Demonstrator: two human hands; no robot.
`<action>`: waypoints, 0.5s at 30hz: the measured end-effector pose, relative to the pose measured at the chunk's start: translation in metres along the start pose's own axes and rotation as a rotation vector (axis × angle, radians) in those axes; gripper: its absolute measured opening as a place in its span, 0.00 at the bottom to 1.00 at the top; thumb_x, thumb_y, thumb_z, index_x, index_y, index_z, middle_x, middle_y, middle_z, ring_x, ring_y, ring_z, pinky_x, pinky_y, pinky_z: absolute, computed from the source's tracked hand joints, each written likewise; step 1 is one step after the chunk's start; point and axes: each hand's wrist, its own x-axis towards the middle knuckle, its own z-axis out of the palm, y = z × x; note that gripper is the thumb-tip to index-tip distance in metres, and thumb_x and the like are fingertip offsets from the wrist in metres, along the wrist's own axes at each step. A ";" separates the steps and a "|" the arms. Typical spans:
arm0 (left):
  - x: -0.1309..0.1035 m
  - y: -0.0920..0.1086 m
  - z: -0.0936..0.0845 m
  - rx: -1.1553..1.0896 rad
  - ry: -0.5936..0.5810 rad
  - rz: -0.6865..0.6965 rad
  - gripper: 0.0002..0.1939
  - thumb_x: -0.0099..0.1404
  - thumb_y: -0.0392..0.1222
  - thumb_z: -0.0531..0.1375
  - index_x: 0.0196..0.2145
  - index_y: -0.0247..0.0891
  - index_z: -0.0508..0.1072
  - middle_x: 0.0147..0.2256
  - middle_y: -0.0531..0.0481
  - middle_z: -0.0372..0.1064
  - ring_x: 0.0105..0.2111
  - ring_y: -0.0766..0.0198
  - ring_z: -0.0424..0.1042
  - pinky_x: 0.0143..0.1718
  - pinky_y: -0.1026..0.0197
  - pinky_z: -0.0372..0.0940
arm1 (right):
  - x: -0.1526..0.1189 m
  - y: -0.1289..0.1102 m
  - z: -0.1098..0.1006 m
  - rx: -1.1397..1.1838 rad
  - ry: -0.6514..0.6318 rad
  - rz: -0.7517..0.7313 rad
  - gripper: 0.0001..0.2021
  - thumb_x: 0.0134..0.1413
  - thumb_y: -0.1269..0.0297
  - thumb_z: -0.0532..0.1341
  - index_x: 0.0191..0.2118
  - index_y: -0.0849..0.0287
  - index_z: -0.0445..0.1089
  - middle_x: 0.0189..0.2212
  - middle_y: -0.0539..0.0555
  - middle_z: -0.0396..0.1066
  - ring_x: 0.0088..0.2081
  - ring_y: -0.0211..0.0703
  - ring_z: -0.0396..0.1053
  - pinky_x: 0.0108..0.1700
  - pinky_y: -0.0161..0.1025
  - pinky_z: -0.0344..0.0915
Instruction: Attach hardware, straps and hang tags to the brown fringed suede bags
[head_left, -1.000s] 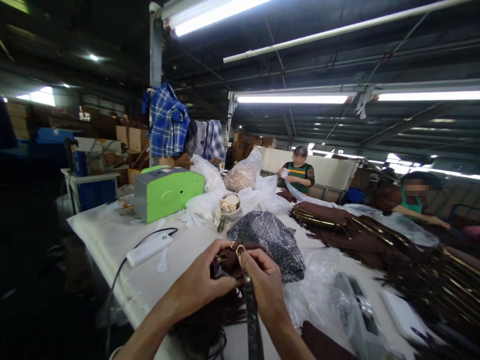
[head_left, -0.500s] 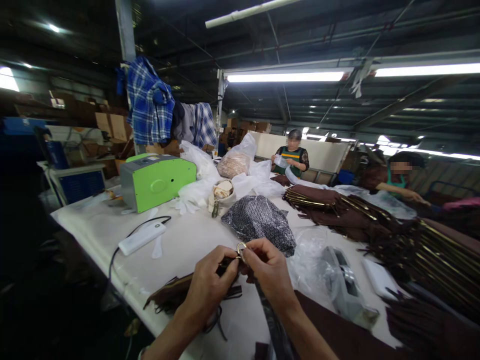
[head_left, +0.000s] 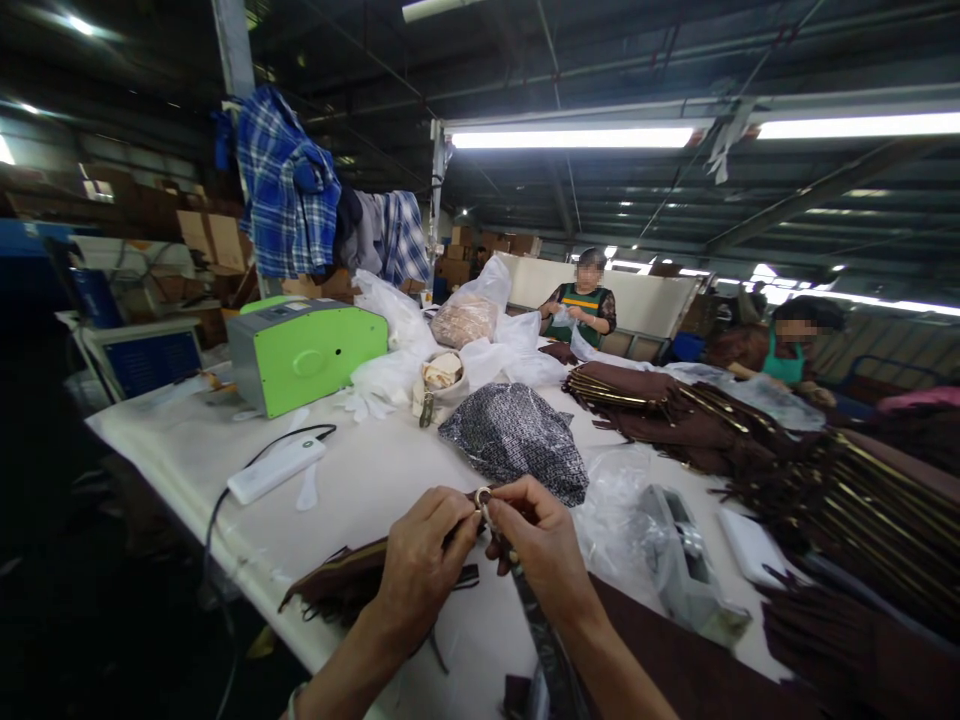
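Note:
A small gold metal ring shows between my fingertips, above the white table. My left hand pinches the ring's left side, where a bit of dark brown material meets it. From the other side my right hand grips the ring's clasp part with thumb and forefinger; its other fingers are curled. Below my left hand lies a brown fringed piece with thin dark straps. Brown fabric spreads under my right forearm. Just beyond my hands sits a black-and-white patterned bundle in clear plastic.
A green and grey machine and white power strip are at left. Right of my hands stand a tape dispenser and a white box. Brown zippered pieces pile up further right. Two people work across the table.
The ring has turned slightly between my fingers, and my left fingers are closer over it. The person at far right has drawn an arm back. The view has shifted a little.

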 end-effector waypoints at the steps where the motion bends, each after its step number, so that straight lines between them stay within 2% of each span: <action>1: 0.000 0.000 0.001 -0.006 0.003 -0.002 0.07 0.70 0.35 0.55 0.33 0.39 0.70 0.32 0.50 0.70 0.35 0.63 0.70 0.38 0.62 0.64 | -0.001 0.002 0.001 -0.018 0.002 -0.010 0.12 0.50 0.56 0.65 0.31 0.61 0.68 0.19 0.47 0.67 0.18 0.38 0.67 0.15 0.30 0.62; 5: 0.000 0.000 0.002 -0.021 0.014 -0.030 0.09 0.70 0.36 0.54 0.32 0.39 0.70 0.32 0.49 0.70 0.35 0.62 0.70 0.39 0.61 0.65 | -0.004 0.008 0.004 -0.032 0.029 -0.039 0.11 0.50 0.58 0.65 0.31 0.60 0.68 0.20 0.47 0.68 0.18 0.37 0.67 0.15 0.29 0.61; 8: 0.002 -0.003 0.000 -0.050 -0.034 -0.078 0.08 0.71 0.39 0.54 0.34 0.40 0.71 0.33 0.50 0.71 0.36 0.62 0.70 0.40 0.61 0.66 | -0.006 0.006 0.002 0.022 0.018 0.009 0.14 0.48 0.55 0.65 0.32 0.60 0.67 0.20 0.46 0.67 0.17 0.37 0.67 0.15 0.29 0.61; 11: 0.004 -0.009 -0.004 -0.100 -0.147 -0.087 0.06 0.70 0.41 0.55 0.40 0.41 0.72 0.37 0.49 0.73 0.38 0.62 0.72 0.41 0.61 0.67 | -0.007 -0.002 -0.012 0.031 -0.085 0.138 0.17 0.45 0.51 0.66 0.31 0.59 0.65 0.17 0.44 0.65 0.15 0.36 0.65 0.13 0.29 0.59; 15: 0.004 -0.014 -0.006 -0.088 -0.369 -0.036 0.12 0.67 0.39 0.59 0.49 0.45 0.71 0.41 0.49 0.73 0.42 0.61 0.72 0.44 0.61 0.68 | -0.006 -0.012 -0.039 -0.091 -0.289 0.280 0.20 0.42 0.51 0.69 0.37 0.59 0.66 0.18 0.43 0.66 0.14 0.34 0.64 0.13 0.28 0.59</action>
